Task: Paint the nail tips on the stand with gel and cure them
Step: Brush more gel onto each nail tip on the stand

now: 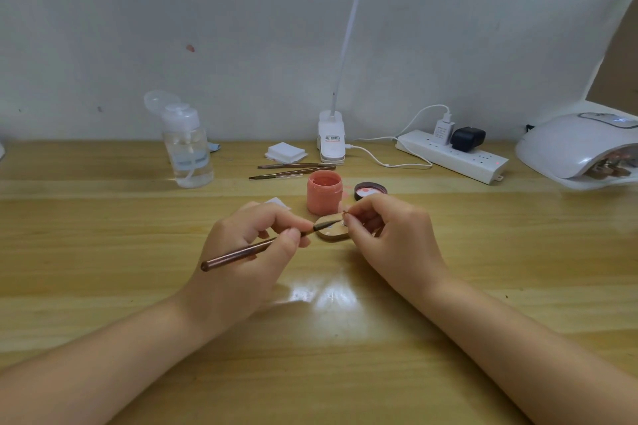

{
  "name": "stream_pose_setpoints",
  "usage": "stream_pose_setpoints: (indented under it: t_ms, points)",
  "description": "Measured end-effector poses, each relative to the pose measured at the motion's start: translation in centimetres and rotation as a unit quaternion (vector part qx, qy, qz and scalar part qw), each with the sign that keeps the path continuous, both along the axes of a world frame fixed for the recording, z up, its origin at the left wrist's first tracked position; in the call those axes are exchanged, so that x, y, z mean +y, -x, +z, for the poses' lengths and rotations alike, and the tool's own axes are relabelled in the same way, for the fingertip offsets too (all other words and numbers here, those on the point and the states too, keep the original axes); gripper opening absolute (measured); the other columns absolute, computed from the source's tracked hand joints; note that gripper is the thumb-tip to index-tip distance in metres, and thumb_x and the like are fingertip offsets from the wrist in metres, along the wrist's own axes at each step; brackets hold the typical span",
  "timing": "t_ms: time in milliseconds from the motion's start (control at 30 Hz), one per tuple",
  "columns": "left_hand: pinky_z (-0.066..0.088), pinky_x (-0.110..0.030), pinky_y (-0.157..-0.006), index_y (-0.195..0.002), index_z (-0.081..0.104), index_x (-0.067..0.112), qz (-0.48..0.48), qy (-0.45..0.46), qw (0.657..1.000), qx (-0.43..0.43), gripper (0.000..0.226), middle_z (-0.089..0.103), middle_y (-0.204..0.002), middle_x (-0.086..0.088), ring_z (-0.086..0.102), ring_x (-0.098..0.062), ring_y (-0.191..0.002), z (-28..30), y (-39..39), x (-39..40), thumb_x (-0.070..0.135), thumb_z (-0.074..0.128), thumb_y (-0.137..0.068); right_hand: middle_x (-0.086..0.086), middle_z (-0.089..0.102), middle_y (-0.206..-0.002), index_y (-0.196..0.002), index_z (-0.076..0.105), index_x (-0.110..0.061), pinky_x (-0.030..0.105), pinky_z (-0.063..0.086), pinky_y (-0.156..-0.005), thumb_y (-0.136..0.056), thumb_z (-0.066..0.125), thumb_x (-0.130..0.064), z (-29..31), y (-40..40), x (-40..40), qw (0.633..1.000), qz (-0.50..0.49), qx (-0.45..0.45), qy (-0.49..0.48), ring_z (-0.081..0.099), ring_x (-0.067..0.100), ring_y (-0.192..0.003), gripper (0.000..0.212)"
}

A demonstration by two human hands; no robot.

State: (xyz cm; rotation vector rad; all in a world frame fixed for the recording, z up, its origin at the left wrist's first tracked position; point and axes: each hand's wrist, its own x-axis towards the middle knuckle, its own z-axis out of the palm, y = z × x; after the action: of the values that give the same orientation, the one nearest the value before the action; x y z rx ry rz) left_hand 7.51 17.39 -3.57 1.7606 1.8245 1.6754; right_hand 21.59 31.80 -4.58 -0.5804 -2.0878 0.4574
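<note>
- The left hand (pixel 252 245) pinches a copper-coloured brush (pixel 255 248), bristles reaching right onto the small stand (pixel 333 233) at mid-table.
- The right hand (pixel 386 231) pinches the top of the stand; whether a nail tip sits there is too small to tell.
- Just behind stand the open pink gel jar (pixel 324 191) and its lid (pixel 370 190).
- The curing lamp (pixel 580 147) sits at the far right table edge.
- Bare wooden table (pixel 103 235) lies open left and right of the hands.
</note>
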Motion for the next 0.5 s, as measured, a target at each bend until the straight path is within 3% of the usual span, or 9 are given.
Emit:
stream_pose_setpoints:
  t_ms: [167,400,500]
  points:
    - [0.046,-0.011,-0.072,-0.097,0.07,0.031,0.001,-0.017,0.999,-0.05,0.015,0.074,-0.09,0.013,0.066,-0.003,-0.086,-0.02,-0.1,0.26,0.034,0.057,-0.088,-0.004,0.069,-0.07,-0.081,0.073,-0.007,0.014,0.047,-0.061,-0.08,0.073,-0.005,0.04,0.07,-0.04,1.0,0.01,0.011,0.011,0.061,0.006,-0.067,0.002]
    - [0.05,-0.018,-0.082,-0.093,0.074,0.029,-0.036,-0.017,0.996,-0.082,0.023,0.075,-0.089,0.005,0.069,-0.011,-0.093,-0.12,0.15,0.2,0.038,0.055,-0.085,-0.008,0.067,-0.068,-0.084,0.073,-0.009,0.02,0.051,-0.065,-0.083,0.072,-0.008,0.0,0.0,0.1,0.997,0.015,0.022,0.076,0.062,0.004,-0.062,0.002]
    - [0.05,-0.015,-0.08,-0.098,0.072,0.024,-0.035,-0.019,0.995,-0.097,0.016,0.075,-0.092,0.008,0.069,-0.007,-0.094,-0.1,0.08,0.43,0.027,0.059,-0.09,-0.005,0.068,-0.068,-0.084,0.072,-0.009,0.028,0.055,-0.067,-0.083,0.072,-0.007,0.03,-0.01,0.05,0.995,0.024,0.03,0.096,0.065,0.007,-0.062,0.002]
